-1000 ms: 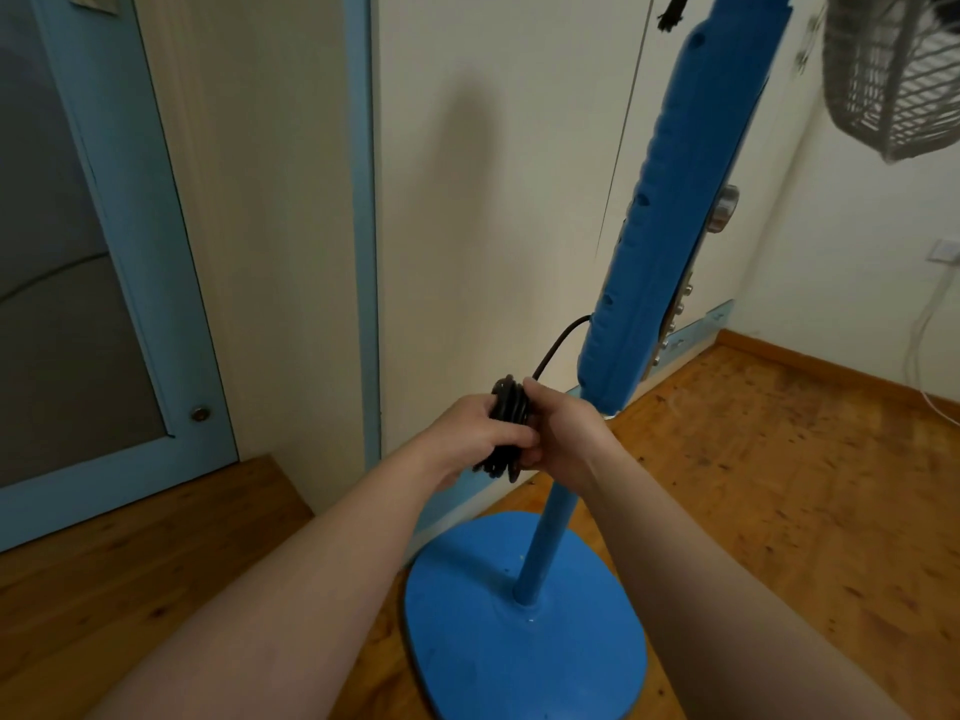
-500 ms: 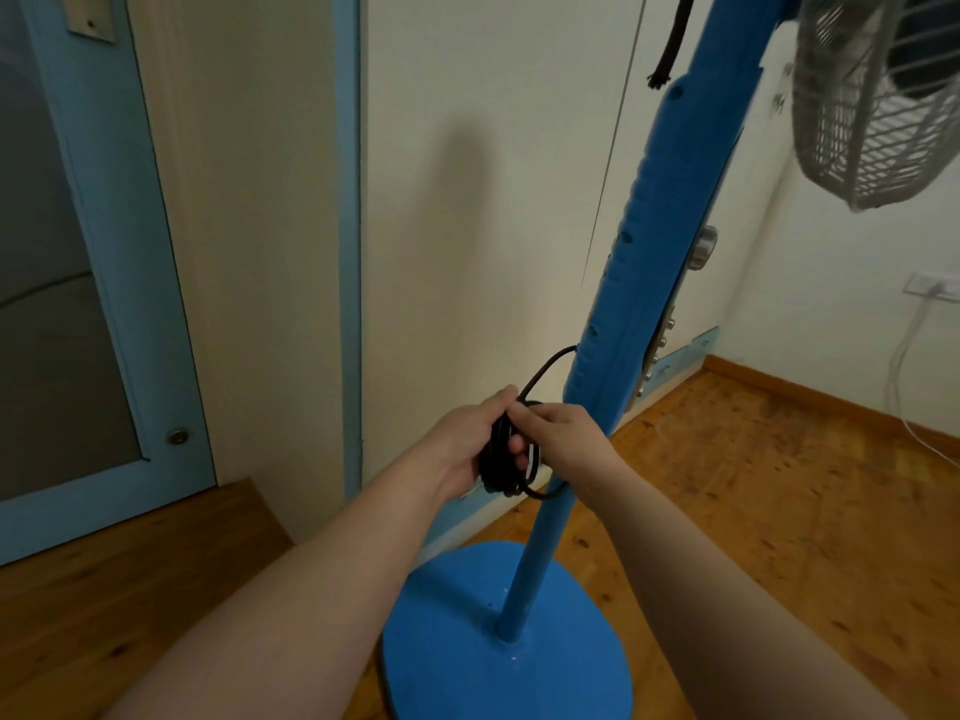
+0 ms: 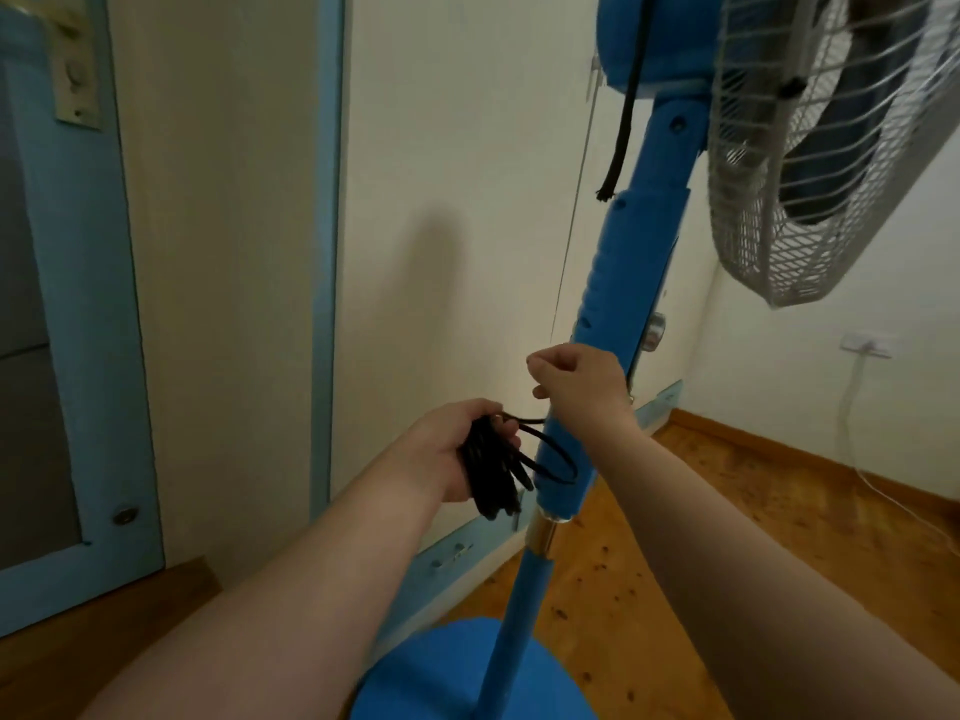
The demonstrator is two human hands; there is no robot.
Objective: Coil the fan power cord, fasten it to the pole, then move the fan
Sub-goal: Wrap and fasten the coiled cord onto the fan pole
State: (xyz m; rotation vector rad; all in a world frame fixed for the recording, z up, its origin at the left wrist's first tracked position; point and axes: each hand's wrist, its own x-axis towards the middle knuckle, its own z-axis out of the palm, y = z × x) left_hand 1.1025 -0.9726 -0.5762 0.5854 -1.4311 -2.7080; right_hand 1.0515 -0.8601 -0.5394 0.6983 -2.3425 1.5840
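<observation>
- Your left hand is grasping the coiled black power cord. The bundle hangs just left of the blue pole.
- One loop of it reaches from the bundle across the front of the pole.
- Your right hand is clenched in front of the pole, above the bundle, and nothing shows in it.
- The fan's base stands on the wooden floor, with the grille at upper right.

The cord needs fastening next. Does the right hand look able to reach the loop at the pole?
Probably yes: the right hand is just above the loop by the pole, with nothing between; the left hand holds the coil.
</observation>
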